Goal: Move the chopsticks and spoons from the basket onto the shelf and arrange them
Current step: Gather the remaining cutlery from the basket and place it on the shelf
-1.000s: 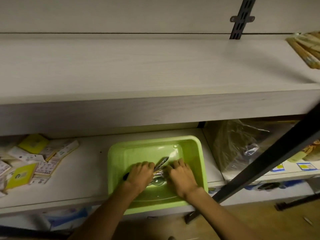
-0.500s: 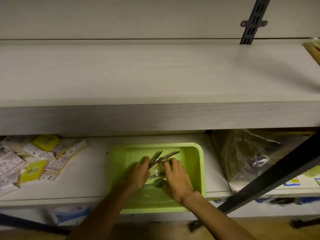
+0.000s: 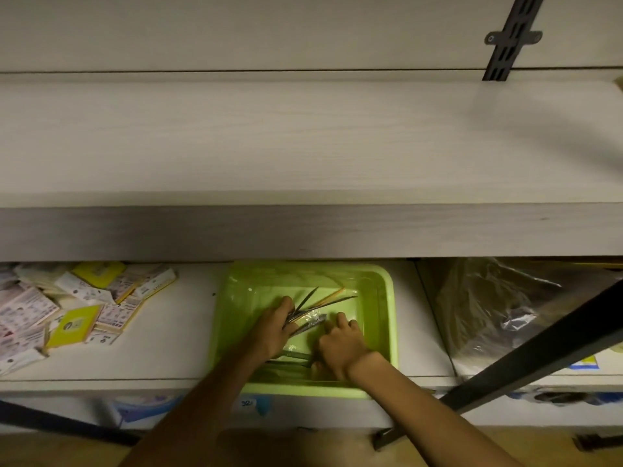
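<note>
A light green plastic basket [image 3: 384, 318] stands on the lower shelf, below the wide pale upper shelf [image 3: 269, 143]. Both hands are inside it. My left hand [image 3: 271, 326] grips a fanned bundle of chopsticks and spoon handles [image 3: 323, 303] whose tips point up and to the right. My right hand [image 3: 340, 348] lies just to the right with curled fingers on wrapped utensils [image 3: 312, 323]; whether it holds them is hidden. Dark utensil handles [image 3: 290, 360] lie on the basket floor between my wrists.
A pile of yellow and white packets [image 3: 77, 308] lies on the lower shelf to the left. A crinkled clear plastic bag [image 3: 488, 311] fills the compartment to the right. A black diagonal bar [image 3: 526, 355] crosses the lower right, and a black wall bracket [image 3: 509, 38] hangs at top right.
The utensil bundle has risen and fanned out in my left hand. My right hand has slid toward the basket's front right. The view has tilted, showing more of the upper shelf.
</note>
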